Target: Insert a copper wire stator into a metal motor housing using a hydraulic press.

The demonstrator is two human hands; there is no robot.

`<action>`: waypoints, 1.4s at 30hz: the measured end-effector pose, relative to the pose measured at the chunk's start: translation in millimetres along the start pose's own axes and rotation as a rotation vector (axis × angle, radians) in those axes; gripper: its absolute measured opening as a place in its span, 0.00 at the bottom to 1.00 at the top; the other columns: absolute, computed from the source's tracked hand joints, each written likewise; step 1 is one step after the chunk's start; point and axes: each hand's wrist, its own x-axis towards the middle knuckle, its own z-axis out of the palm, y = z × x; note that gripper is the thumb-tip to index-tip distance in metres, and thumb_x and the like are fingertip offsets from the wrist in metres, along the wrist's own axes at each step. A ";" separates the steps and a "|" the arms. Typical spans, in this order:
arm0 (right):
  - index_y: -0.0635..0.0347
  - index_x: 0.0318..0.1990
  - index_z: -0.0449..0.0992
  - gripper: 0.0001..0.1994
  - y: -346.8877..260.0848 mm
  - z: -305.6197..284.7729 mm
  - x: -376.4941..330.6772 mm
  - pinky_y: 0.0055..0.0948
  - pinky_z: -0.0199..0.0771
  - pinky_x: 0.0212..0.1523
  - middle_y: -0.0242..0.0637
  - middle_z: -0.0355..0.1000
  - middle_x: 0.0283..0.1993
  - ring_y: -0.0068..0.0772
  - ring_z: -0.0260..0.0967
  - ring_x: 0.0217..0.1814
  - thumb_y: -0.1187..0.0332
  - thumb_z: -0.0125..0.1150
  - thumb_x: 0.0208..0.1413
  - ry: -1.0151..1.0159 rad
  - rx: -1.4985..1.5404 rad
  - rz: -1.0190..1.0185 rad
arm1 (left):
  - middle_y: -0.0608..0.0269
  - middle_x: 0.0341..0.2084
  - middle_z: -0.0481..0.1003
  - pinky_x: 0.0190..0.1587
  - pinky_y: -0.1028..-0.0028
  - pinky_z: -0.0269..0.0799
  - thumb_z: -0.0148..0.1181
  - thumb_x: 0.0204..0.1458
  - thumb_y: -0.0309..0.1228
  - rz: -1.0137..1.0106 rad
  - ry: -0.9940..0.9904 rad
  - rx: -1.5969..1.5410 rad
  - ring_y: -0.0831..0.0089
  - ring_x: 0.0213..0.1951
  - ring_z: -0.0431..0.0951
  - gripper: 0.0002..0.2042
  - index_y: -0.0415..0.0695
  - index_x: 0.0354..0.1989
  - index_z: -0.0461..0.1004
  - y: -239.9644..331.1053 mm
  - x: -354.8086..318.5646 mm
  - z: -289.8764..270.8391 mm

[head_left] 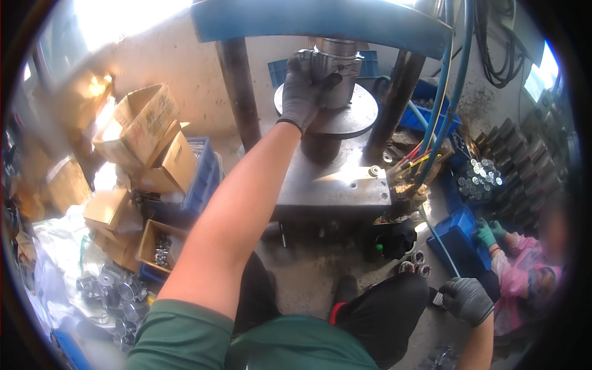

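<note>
My left hand [304, 89], in a dark grey glove, is reached far forward. It is wrapped around the left side of a silver cylindrical metal housing [342, 77], its thumb lying across the front. The housing stands upright on a round metal plate [351, 117] of a press, under the blue crossbeam [320, 21]. Low on the right, beside my knee, my right hand [467, 300], also gloved, is closed around the lower end of a thin bluish rod [439, 242] that slants up toward the press. Its fingertips are partly hidden.
Cardboard boxes [139, 123], a blue crate [209, 176] and loose metal parts [114, 290] crowd the left. Hoses [465, 55] hang at the right, above bins with metal discs [481, 179]. A co-worker in pink with green gloves [486, 233] sits by a blue bin [456, 231].
</note>
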 end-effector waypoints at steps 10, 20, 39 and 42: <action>0.59 0.32 0.84 0.08 7.1 12.7 4.3 0.49 0.78 0.38 0.48 0.78 0.29 0.55 0.78 0.33 0.65 0.64 0.53 0.125 0.032 0.049 | 0.49 0.61 0.70 0.55 0.63 0.79 0.78 0.49 0.40 0.152 0.067 -0.009 0.61 0.57 0.77 0.48 0.39 0.71 0.49 -63.1 36.7 10.4; 0.61 0.34 0.84 0.09 14.8 4.0 -0.6 0.47 0.79 0.39 0.50 0.79 0.32 0.56 0.78 0.33 0.66 0.62 0.52 0.124 0.143 0.112 | 0.52 0.60 0.72 0.61 0.69 0.75 0.81 0.48 0.32 -0.113 0.030 -0.217 0.65 0.59 0.75 0.48 0.37 0.70 0.49 8.5 1.0 6.5; 0.65 0.40 0.84 0.10 14.4 0.9 -4.1 0.40 0.81 0.39 0.48 0.81 0.34 0.51 0.81 0.35 0.71 0.63 0.53 0.192 0.323 0.112 | 0.44 0.58 0.72 0.57 0.66 0.79 0.79 0.47 0.41 -0.096 0.044 0.032 0.58 0.57 0.79 0.50 0.34 0.71 0.50 11.7 -2.6 1.4; 0.65 0.41 0.84 0.10 21.8 6.5 -3.1 0.40 0.80 0.38 0.48 0.81 0.33 0.49 0.81 0.34 0.72 0.63 0.53 0.102 0.055 -0.037 | 0.44 0.57 0.75 0.57 0.66 0.79 0.83 0.46 0.35 -0.039 0.059 -0.088 0.58 0.56 0.79 0.52 0.36 0.72 0.49 -0.7 3.7 3.7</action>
